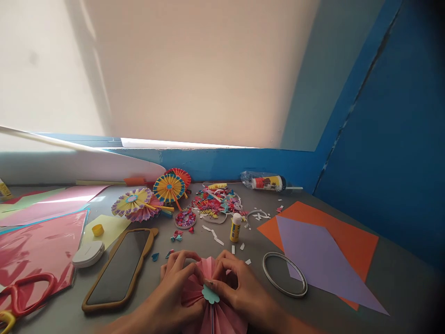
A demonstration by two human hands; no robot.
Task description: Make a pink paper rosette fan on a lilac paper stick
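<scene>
A pink pleated paper fan (231, 317), opened into a round, lies between my hands at the front of the table. At its middle sits a mint-green scalloped paper piece (210, 294). My left hand (181, 283) grips the fan's left side, fingers curled over its pleats. My right hand (236, 283) is closed at the fan's upper right, thumb pressed on the edge of the green piece. Below that piece a narrow dark gap runs down between the pleats. Just beyond my hands a yellow glue stick (235, 228) stands upright with its white cap on.
Finished paper fans (169, 186) and paper scraps (217, 202) lie at the back. To the left are a phone (120, 271), a white case (88, 254) and red-handled scissors (31, 297). On the right are a tape roll (285, 274), purple paper (313, 255) and orange paper (361, 241).
</scene>
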